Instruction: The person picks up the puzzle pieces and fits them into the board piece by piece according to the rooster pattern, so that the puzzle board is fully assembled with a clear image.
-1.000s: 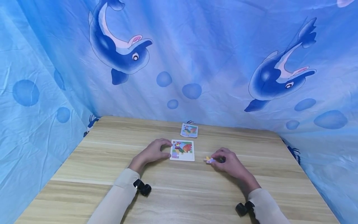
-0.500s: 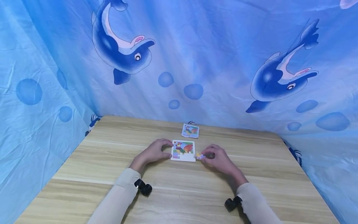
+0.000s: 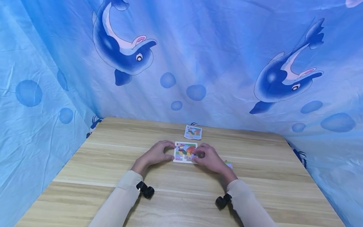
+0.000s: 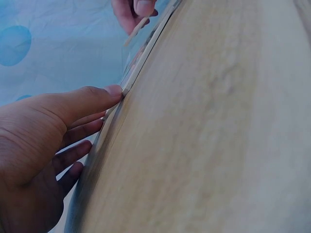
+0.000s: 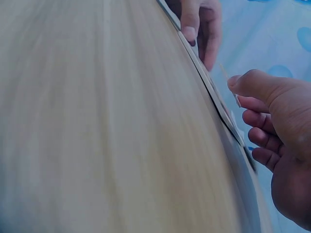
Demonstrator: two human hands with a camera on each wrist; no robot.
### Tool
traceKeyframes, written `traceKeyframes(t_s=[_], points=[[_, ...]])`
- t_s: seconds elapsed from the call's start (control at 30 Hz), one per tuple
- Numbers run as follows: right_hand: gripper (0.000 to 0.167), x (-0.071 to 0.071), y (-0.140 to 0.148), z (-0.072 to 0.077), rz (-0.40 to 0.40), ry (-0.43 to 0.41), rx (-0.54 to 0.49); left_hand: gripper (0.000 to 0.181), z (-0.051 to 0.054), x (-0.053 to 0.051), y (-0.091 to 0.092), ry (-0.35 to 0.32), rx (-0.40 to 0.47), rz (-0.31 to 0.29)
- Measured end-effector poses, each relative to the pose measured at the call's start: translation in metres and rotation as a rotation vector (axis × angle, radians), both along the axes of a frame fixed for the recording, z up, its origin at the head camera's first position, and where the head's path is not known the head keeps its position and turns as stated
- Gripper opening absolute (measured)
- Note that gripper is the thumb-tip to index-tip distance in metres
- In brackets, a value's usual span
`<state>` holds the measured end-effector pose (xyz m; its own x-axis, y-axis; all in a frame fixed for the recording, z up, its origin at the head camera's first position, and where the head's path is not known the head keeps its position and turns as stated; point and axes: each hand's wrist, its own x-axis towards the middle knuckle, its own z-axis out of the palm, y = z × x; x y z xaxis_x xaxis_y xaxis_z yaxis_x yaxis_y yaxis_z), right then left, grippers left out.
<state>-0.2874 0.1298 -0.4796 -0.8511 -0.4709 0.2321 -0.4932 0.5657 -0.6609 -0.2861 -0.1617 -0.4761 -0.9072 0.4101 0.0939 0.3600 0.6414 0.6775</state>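
Note:
A white-framed jigsaw puzzle (image 3: 185, 154) with a rooster picture lies on the table, its lower part hidden in places by a piece. At its left edge, my left hand (image 3: 157, 153) holds the frame between thumb and forefinger. My right hand (image 3: 210, 158) is over the puzzle's right side and pinches a jigsaw piece (image 3: 189, 157) above the lower part. In the right wrist view that piece (image 5: 237, 100) shows as a thin, tilted edge between thumb and fingers, raised off the frame. Another loose jigsaw piece (image 3: 228, 164) lies on the table, partly behind the right wrist.
Just behind the puzzle lies a small picture card (image 3: 193, 132) with the same rooster. The wooden table (image 3: 181, 195) ends at a blue curtain (image 3: 215, 63) printed with dolphins. A black wrist camera sits on each forearm.
My right hand has carried the jigsaw piece left, from beside the puzzle to over its lower right part. A loose piece came into sight behind it. The left hand stays at the frame.

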Motion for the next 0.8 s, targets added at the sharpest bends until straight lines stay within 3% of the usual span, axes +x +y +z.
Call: traceKeyframes(t_s=[0.23, 0.6, 0.8], points=[[0.023, -0.002, -0.012, 0.000, 0.021, -0.030, 0.022, 0.048, -0.001, -0.002, 0.000, 0.007, 0.002, -0.009], [0.023, -0.003, -0.019, -0.002, -0.014, -0.037, 0.084, 0.048, 0.000, 0.000, 0.000, -0.002, -0.007, -0.003], [0.021, -0.001, -0.020, 0.000, -0.009, -0.048, 0.069, 0.048, 0.000, 0.000, 0.000, 0.008, -0.001, -0.009]])
